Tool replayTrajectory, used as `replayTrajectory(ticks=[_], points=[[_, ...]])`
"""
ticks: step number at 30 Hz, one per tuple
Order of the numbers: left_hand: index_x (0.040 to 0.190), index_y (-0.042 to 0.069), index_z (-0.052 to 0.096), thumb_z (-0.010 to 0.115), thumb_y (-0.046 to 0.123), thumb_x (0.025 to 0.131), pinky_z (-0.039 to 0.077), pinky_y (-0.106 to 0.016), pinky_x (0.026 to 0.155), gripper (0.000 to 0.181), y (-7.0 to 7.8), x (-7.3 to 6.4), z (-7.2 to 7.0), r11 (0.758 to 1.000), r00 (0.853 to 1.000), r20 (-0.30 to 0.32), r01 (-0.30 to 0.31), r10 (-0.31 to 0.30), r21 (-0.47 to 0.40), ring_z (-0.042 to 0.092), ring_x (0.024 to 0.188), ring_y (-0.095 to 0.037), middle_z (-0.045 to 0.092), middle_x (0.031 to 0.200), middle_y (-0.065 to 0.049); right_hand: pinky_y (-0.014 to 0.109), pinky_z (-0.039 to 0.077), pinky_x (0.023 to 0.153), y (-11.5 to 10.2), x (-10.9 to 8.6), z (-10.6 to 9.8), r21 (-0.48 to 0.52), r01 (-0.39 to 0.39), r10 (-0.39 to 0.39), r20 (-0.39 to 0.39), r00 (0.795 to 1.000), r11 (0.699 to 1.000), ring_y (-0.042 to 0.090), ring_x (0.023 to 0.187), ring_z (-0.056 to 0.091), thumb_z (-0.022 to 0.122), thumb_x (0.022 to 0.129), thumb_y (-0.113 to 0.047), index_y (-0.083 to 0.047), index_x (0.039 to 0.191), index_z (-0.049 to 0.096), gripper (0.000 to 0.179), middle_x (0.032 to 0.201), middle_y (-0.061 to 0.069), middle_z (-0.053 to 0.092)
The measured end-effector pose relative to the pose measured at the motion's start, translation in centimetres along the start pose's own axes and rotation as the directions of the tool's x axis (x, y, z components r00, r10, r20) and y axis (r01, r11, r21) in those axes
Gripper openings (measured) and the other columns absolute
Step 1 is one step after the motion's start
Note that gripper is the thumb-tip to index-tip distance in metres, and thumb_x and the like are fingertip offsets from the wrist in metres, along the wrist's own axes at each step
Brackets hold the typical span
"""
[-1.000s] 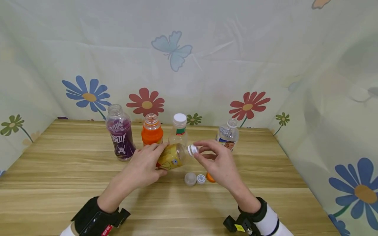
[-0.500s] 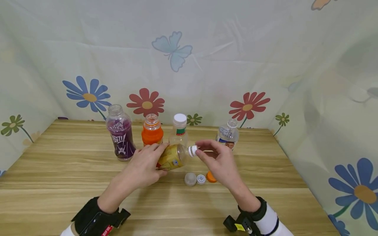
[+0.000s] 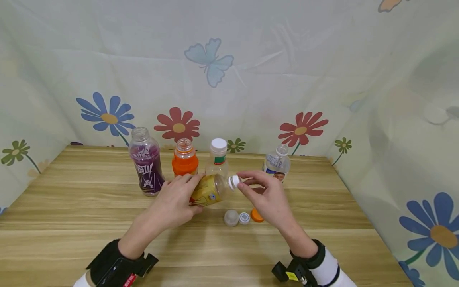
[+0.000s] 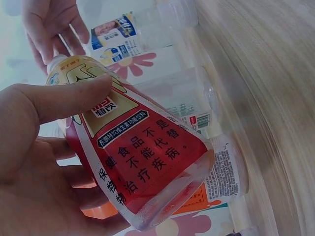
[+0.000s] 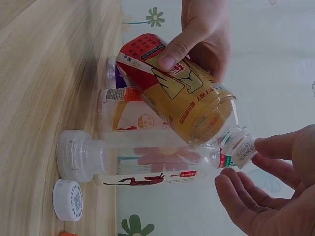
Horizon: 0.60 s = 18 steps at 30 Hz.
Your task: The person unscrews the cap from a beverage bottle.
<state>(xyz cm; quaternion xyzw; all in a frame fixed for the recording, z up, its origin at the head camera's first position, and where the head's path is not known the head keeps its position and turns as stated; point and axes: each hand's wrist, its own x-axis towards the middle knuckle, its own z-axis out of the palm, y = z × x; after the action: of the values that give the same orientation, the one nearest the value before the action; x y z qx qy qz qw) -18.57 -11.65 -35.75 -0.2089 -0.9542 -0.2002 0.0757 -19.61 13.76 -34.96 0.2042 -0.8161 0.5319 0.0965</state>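
A clear drink bottle (image 3: 208, 191) with a yellow and red label lies tilted in my left hand (image 3: 175, 203), its neck pointing right and raised over the table. My left thumb (image 4: 74, 98) crosses the label while the fingers wrap round the far side. At the neck, my right hand (image 3: 269, 199) pinches the white bottle cap (image 3: 234, 182) between thumb and forefinger. The right wrist view shows the cap (image 5: 243, 150) seated on the neck, with the thumb tip against its side and the other fingers loosely bent below.
Behind stand an open purple bottle (image 3: 147, 167), an open orange bottle (image 3: 184, 161), a clear bottle with a white cap (image 3: 218, 149) and an open clear bottle (image 3: 277, 161). In front lie a translucent cap (image 3: 231, 218), a white cap (image 3: 244, 218) and an orange cap (image 3: 256, 215).
My right fingers have shifted round the white bottle cap and the hand has moved slightly right, baring more of the orange cap. My left hand and the bottle stay almost still.
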Motion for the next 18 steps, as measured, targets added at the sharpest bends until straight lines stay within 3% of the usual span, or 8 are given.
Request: replayTrajectory(ticks=[11,18], points=[[0.147,0.004,0.053,0.091,0.022,0.079,0.045,-0.065,0.098,0.080,0.02,-0.03,0.02,1.000,1.000,0.009,0.009,-0.009,-0.010,0.060,0.118,-0.035,0.063,0.131,-0.014,0.034,0.060,0.083,-0.02,-0.06,0.01,0.031,0.001,-0.002,0.023,1.000,1.000,0.022,0.102,0.068,0.075,0.093,-0.001,-0.007,0.118,0.074,0.025,0.117,0.006,0.071],[0.147,0.004,0.052,0.091,0.021,0.079,0.044,-0.065,0.097,0.080,0.05,-0.04,0.02,1.000,1.000,0.010,-0.001,0.002,-0.010,0.060,0.118,-0.035,0.063,0.131,-0.015,0.031,0.060,0.081,-0.03,-0.05,0.21,0.046,0.009,-0.010,0.004,1.000,0.999,0.021,0.102,0.069,0.072,0.097,-0.008,-0.006,0.114,0.074,0.017,0.112,0.005,0.071]])
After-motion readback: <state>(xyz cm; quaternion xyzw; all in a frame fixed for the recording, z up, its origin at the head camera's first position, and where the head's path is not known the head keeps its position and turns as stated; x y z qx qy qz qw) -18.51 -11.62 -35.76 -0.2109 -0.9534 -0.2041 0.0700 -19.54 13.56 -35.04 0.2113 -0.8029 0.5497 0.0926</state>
